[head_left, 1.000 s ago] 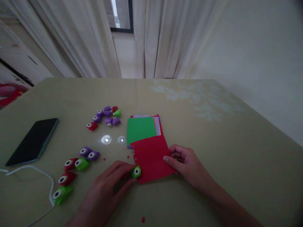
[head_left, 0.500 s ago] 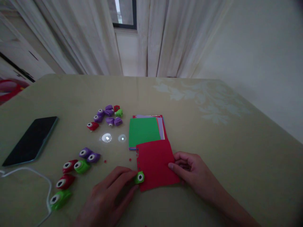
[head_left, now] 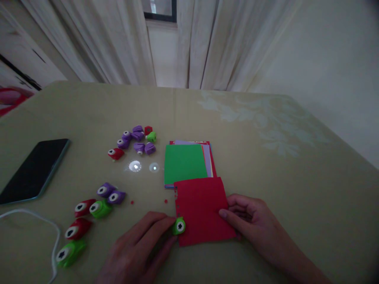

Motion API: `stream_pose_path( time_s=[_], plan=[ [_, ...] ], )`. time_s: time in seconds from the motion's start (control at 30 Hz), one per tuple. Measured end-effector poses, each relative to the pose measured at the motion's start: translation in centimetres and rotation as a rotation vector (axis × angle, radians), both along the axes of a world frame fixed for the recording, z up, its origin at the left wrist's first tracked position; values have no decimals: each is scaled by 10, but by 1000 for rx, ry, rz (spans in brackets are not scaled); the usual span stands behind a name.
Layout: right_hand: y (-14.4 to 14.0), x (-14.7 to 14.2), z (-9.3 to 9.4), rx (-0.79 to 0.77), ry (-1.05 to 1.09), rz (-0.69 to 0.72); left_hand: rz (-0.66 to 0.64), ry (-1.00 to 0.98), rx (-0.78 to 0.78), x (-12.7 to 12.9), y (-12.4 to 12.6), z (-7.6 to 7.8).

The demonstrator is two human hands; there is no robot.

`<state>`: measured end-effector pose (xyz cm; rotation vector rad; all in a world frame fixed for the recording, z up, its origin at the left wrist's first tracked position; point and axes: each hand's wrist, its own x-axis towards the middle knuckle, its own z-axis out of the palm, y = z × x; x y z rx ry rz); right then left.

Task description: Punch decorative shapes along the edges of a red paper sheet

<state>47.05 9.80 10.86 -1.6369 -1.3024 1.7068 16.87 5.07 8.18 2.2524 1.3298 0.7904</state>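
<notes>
Between the thumb and fingers of my left hand [head_left: 140, 244] is a small green craft punch [head_left: 179, 226], set over the left edge of a red paper sheet [head_left: 204, 211]. My right hand [head_left: 247, 221] pinches the sheet's right edge, thumb on top. Small cut-outs run down the sheet's left edge above the punch. Behind it, partly covered by the red sheet, lies a stack of coloured paper with a green sheet [head_left: 185, 163] on top. Tiny red paper bits [head_left: 166, 201] lie on the table left of the sheet.
Several red, green and purple punches, among them a red punch [head_left: 78, 229], lie at the left. A second cluster with a purple punch [head_left: 139, 148] sits farther back. A phone [head_left: 35, 169] and a white cable [head_left: 32, 212] are at far left.
The whole view has shifted slightly, moving the hands and sheet a little right and down in the picture. The left hand still holds the punch at the sheet's left edge.
</notes>
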Motion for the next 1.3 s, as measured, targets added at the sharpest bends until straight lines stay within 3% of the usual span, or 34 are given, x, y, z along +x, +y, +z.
stream_pose_path(
  time_s=[1.3],
  plan=[
    [-1,-1,-2,-24,-3,-8,37,-20,-25,3,3,2]
  ],
)
